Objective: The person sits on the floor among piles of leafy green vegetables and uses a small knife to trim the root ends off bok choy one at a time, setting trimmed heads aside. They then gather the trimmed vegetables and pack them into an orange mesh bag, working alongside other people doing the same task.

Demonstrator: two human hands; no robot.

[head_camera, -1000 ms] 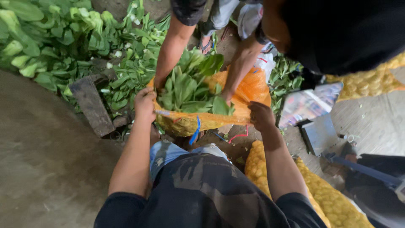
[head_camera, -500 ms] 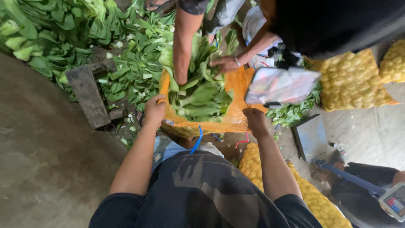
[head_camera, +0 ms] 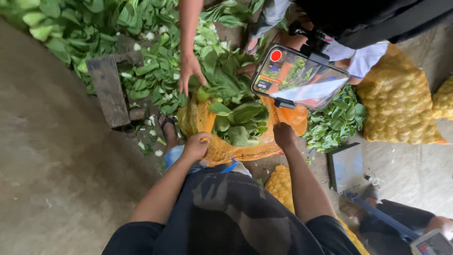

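I hold an orange mesh sack (head_camera: 222, 150) open by its near rim. My left hand (head_camera: 196, 146) grips the rim on the left and my right hand (head_camera: 284, 134) grips it on the right. Green leafy vegetables (head_camera: 238, 120) fill the sack's mouth. Across from me, another person's hand (head_camera: 189, 73) presses a bunch of leaves into the sack at its far edge; a second hand of theirs (head_camera: 246, 71) shows among the leaves.
A phone on a mount (head_camera: 298, 78) hangs over the sack's right side. Heaps of loose greens (head_camera: 85, 28) lie to the upper left beside a dark wooden block (head_camera: 107, 89). Filled yellow mesh sacks (head_camera: 398, 101) sit at right; a metal scale (head_camera: 347, 165) stands nearby.
The view has shifted and the other person's arm has reached lower into the sack with more leaves. A mounted phone has come into view. My hands keep hold of the rim.
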